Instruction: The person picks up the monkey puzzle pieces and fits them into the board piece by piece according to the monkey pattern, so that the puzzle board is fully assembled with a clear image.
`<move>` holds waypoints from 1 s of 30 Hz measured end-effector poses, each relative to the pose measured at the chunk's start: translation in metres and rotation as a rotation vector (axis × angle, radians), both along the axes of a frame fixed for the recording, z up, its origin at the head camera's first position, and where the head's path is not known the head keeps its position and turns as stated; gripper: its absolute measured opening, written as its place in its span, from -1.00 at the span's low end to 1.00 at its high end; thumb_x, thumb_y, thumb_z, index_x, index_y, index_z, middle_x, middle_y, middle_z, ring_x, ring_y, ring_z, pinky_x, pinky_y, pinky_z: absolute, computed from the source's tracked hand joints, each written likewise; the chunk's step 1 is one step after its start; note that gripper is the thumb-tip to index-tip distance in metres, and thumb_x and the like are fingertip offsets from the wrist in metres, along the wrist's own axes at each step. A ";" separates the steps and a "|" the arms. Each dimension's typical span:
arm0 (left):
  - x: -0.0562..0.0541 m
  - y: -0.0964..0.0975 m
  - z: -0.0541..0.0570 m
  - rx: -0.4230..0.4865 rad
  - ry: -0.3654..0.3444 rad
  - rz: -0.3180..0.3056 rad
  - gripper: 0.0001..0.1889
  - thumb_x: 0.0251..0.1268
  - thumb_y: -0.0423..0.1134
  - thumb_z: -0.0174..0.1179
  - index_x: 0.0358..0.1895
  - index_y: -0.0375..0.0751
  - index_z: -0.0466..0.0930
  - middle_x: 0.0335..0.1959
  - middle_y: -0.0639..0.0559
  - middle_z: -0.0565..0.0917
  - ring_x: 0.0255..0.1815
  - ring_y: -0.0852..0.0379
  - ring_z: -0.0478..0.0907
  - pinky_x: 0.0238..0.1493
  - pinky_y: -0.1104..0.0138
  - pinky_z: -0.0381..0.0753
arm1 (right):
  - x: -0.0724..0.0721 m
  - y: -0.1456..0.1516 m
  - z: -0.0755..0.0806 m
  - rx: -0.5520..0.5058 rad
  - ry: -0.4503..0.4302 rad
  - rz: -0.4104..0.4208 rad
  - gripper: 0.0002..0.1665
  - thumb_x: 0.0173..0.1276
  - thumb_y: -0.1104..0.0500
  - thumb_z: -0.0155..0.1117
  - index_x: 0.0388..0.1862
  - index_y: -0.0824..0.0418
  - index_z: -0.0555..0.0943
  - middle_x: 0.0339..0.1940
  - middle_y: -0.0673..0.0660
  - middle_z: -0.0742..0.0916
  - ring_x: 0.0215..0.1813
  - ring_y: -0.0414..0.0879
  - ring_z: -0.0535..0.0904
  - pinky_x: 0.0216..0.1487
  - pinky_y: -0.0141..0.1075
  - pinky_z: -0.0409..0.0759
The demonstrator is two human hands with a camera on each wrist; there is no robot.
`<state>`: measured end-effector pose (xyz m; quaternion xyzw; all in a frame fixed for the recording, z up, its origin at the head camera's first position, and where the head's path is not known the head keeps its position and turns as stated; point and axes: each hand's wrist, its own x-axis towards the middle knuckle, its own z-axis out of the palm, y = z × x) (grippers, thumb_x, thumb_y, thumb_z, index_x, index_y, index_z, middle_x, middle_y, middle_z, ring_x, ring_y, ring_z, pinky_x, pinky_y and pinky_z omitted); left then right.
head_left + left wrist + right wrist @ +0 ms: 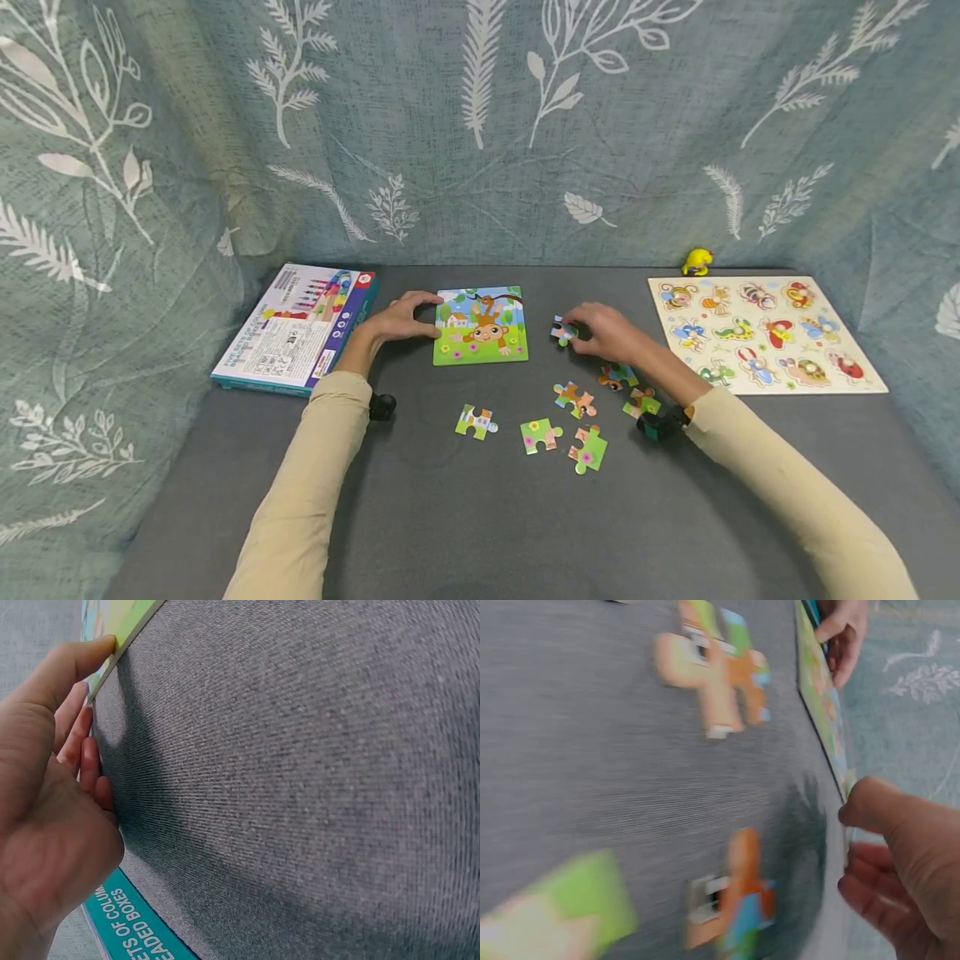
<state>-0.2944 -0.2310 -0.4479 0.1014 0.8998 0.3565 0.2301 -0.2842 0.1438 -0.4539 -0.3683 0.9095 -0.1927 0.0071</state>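
A square monkey picture board (482, 343) lies flat on the dark table. My left hand (397, 318) touches its left edge with the thumb and forefinger spread apart; in the left wrist view the thumb rests on the rim. Right of the board, my right hand (603, 329) pinches a jigsaw piece (561, 331) of blue and white near the tabletop; that piece is mostly hidden in the right wrist view. Loose jigsaw pieces lie nearer me: one with a house pattern (471, 422), a green one (536, 433), a pink-and-green one (592, 450), a brown one (573, 398) and others by the right wrist.
A printed game box (288, 312) lies left of the left hand. At the right is a pale insect puzzle board (765, 333), with a yellow toy figure (697, 262) behind it. A leaf-patterned curtain (480, 192) hangs along the table's back edge.
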 end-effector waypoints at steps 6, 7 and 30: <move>0.002 -0.001 -0.001 -0.009 0.006 0.008 -0.30 0.28 -0.17 0.20 0.46 -0.20 0.20 0.54 -0.29 -0.05 0.55 -0.36 -0.20 0.44 -0.27 -0.03 | -0.028 -0.035 0.012 0.014 -0.013 0.142 -0.63 0.31 0.27 0.19 0.09 0.30 0.60 0.10 0.29 0.65 0.09 0.15 0.56 0.03 0.02 0.50; 0.002 -0.002 -0.001 -0.009 0.005 0.010 -0.30 0.27 -0.17 0.20 0.46 -0.19 0.19 0.54 -0.29 -0.05 0.55 -0.36 -0.19 0.44 -0.26 -0.02 | -0.032 -0.042 0.013 0.017 -0.017 0.170 -0.63 0.32 0.28 0.17 0.10 0.31 0.60 0.11 0.29 0.64 0.09 0.15 0.55 0.02 0.02 0.49; 0.001 0.001 -0.001 0.016 0.006 0.037 -0.31 0.23 -0.18 0.22 0.44 -0.17 0.23 0.53 -0.25 -0.01 0.53 -0.31 -0.14 0.44 -0.22 0.01 | -0.070 -0.097 0.016 0.241 -0.078 0.221 -0.65 0.45 0.28 0.05 0.16 0.35 0.54 0.07 0.28 0.62 0.07 0.11 0.55 0.12 -0.07 0.52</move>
